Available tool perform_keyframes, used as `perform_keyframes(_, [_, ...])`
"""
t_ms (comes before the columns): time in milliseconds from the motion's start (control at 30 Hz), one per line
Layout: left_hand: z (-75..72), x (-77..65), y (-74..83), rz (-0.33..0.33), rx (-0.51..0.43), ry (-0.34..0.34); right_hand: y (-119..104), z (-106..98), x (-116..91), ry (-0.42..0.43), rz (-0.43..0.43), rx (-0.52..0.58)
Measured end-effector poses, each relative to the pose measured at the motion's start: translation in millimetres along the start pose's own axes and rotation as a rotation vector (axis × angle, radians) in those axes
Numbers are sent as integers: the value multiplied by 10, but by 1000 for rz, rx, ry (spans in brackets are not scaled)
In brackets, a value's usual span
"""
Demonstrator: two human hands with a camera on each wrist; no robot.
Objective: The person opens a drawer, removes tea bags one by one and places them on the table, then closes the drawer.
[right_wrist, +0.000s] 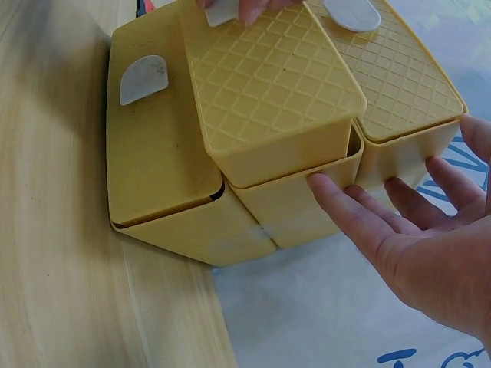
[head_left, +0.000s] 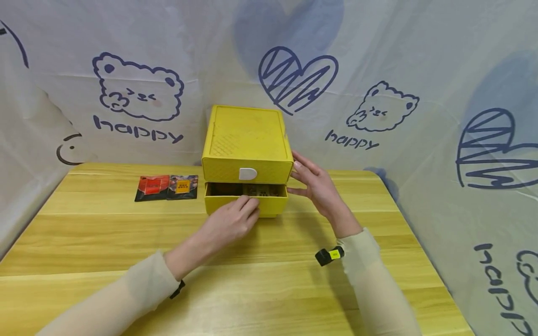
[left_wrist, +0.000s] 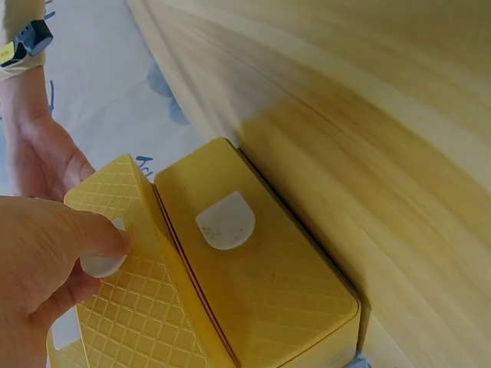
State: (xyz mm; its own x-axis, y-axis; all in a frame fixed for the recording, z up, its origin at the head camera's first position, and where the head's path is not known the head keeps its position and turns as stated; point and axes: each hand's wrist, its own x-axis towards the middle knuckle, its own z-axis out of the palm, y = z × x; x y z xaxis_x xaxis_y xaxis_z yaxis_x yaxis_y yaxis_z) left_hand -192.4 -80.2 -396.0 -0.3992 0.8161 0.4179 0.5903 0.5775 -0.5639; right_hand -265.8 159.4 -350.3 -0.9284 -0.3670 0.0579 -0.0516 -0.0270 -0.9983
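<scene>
A yellow drawer box (head_left: 248,130) with three stacked drawers stands on the table. Its middle drawer (right_wrist: 276,92) is pulled partway out. My left hand (head_left: 231,217) pinches the white tab (left_wrist: 103,264) on that drawer's front between thumb and fingers. Inside the drawer, a printed item (head_left: 264,190) shows at the right; the left part is dark. My right hand (head_left: 317,186) rests its fingertips along the box's right side, fingers spread and fairly straight. The top drawer (right_wrist: 391,69) and bottom drawer (left_wrist: 261,268) are closed, each with a white tab.
Two small dark packets, one with a red label (head_left: 152,187) and one with an orange label (head_left: 183,186), lie left of the box. A printed cloth (head_left: 227,56) hangs behind the wooden table (head_left: 269,289). Each wrist wears a black strap device.
</scene>
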Motion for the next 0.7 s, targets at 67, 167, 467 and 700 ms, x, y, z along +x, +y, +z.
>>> perform_keyframes(67, [-17, -8, 21, 4, 0, 6, 2, -3, -1, 1, -1, -4])
perform_keyframes(167, [-49, -21, 53, 13, -1, 13, 3, -3, -1, 3, -6, -12])
perform_keyframes(467, [-157, -77, 127, 33, -46, 18, 10, -4, -1, -2, -10, 3])
perform_keyframes(700, [-265, -120, 184, 64, -26, 19, 10, -7, 0, -1, -13, -9])
